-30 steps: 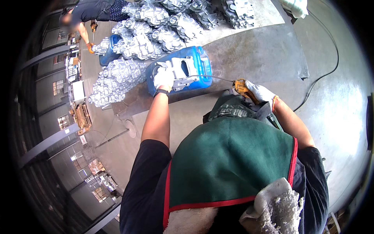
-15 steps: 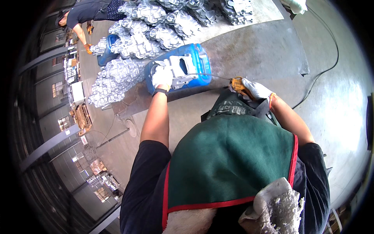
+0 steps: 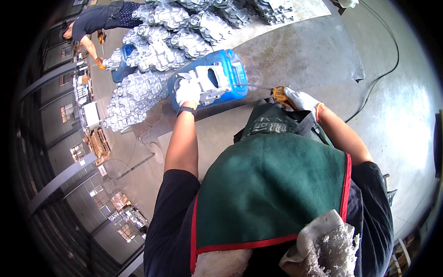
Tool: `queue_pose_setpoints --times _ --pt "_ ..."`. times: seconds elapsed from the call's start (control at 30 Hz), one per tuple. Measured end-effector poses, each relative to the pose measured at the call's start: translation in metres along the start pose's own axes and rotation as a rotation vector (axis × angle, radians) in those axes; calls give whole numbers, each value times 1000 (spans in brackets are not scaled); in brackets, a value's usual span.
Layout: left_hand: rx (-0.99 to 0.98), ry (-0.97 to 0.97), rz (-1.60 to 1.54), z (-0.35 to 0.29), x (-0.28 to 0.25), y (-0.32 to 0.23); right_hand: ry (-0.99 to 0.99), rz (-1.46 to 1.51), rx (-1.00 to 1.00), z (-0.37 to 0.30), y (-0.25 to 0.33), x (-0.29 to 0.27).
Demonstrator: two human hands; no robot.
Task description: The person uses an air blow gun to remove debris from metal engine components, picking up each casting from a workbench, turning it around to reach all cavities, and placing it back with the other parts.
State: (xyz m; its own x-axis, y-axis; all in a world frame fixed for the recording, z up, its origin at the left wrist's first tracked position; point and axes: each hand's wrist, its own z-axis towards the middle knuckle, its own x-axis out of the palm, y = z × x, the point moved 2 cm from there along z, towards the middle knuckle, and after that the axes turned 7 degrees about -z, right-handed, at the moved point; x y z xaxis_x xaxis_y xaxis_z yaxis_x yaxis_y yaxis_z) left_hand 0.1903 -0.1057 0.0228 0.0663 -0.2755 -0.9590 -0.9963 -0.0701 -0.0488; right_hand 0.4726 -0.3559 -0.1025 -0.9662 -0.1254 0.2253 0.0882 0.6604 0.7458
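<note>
Left hand (image 3: 188, 93) is curled over the left end of the silver casting (image 3: 203, 76), which lies on the blue plastic container (image 3: 236, 76), probably to keep it from shifting, though I can't tell if it's actually pinching. Right hand (image 3: 302, 99) is wrapped round a yellow tool (image 3: 279, 95) off to the right, I guess so its long thin shaft (image 3: 251, 86) can reach the casting; more castings (image 3: 159, 55) sit piled beyond.

The casting (image 3: 208, 74) is silver-grey against a bright blue container (image 3: 238, 69). White gloves cover the left hand (image 3: 188, 92) and the right hand (image 3: 302, 100), the latter with an orange cuff (image 3: 319, 111). The tool (image 3: 279, 96) is yellow-orange and black. The apron (image 3: 272, 194) is dark green, edged red. The co-worker's dark trousers (image 3: 130, 13) carry pale dots; their glove (image 3: 100, 63) is orange.
</note>
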Motion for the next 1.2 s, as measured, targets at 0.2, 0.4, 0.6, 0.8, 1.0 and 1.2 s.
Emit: queue_pose_setpoints --times 0.2,0.4,0.6,0.8,1.0,1.2 --pt "7 -8 19 4 2 6 -43 49 -191 8 -13 -5" --pt "8 -32 -10 3 4 6 -79 148 -7 3 11 7" --pt "0 -33 -2 1 9 5 -208 -138 33 -19 46 -11" --pt "155 -63 -2 -4 11 11 -287 -688 -366 -2 88 11" --pt "209 -190 -74 -8 -3 1 -204 -264 -27 -29 107 3" --pt "132 -179 -285 -4 13 19 -258 44 -51 -80 99 -11"
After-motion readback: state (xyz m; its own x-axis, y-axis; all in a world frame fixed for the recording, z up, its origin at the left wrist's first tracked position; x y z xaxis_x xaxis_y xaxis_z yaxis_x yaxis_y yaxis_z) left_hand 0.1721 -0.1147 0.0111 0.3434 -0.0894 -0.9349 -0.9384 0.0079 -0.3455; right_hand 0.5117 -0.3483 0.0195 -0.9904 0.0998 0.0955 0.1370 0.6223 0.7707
